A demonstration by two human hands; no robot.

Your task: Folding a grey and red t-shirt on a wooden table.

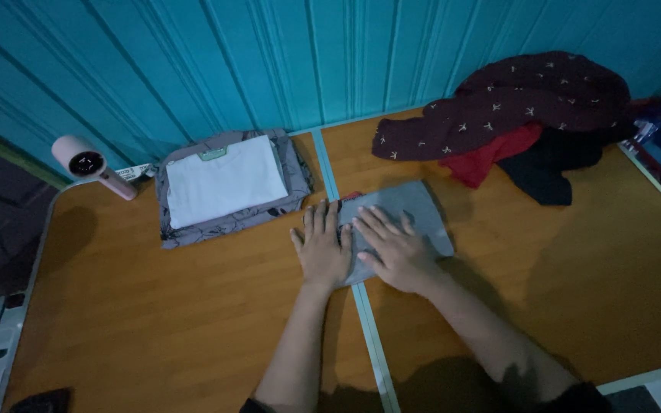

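A pale pink handheld device (89, 164), possibly a small hair dryer, though the dim light leaves that unsure, is seen at the far left of the wooden table (154, 321), well to the left of the folded grey cloth (403, 210). Nearer that cloth, still to its left, 1 stack of folded clothes (227, 187) is set against the teal wall (269, 61), with a white piece on top of grey patterned ones.

The left hand (323, 248) is laid flat at the folded grey cloth's left edge, palm down, fingers spread and closed on nothing. The right hand (393, 248) is pressed flat on the cloth itself, fingers likewise apart, nothing gripped. The cloth lies at the table's middle, across the pale seam between its 2 halves.

To the right of the folded grey cloth and further back, a loose heap of clothes (514, 115) is piled: dark maroon with small pale marks, red and black.

Pressing is judged best done with both palms kept flat and moved outward from the cloth's middle, so that creases are smoothed and the edges stay aligned.
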